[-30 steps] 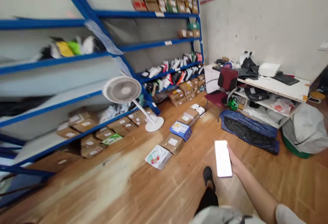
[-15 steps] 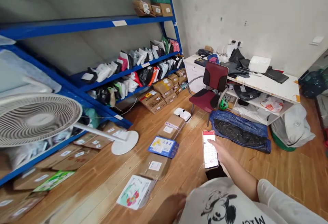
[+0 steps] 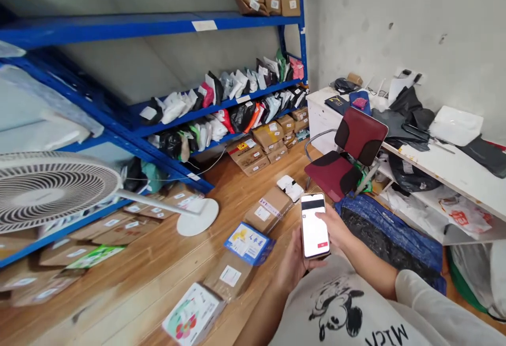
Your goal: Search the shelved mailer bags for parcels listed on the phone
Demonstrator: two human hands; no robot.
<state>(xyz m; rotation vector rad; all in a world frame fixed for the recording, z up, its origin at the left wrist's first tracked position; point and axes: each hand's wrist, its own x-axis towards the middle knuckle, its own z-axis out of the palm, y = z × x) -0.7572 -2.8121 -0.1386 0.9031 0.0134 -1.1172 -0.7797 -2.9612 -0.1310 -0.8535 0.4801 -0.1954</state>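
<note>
A smartphone [image 3: 315, 230] is held upright in front of my shirt, its lit screen facing me. The screen is mostly white, with a dark band near the top and a small red button low down; its text is too small to read. My left hand [image 3: 293, 259] wraps the phone's left edge and lower end. On the other side, my right hand [image 3: 335, 226] grips the right edge, its thumb lying over the upper screen. Beyond the phone, a row of parcels lies on the floor, among them a brown box [image 3: 265, 210] and a blue-and-white package [image 3: 248, 241].
Blue shelving [image 3: 166, 125] on the left carries many bagged parcels. A white fan [image 3: 197, 216] stands before it. A red chair [image 3: 340, 161] sits by a cluttered white desk [image 3: 438, 159]. Blue-black sheeting [image 3: 391, 235] lies on the floor at right.
My left hand has come up from below and now holds the phone along with my right. The phone's screen shows a different page. My view has turned somewhat left.
</note>
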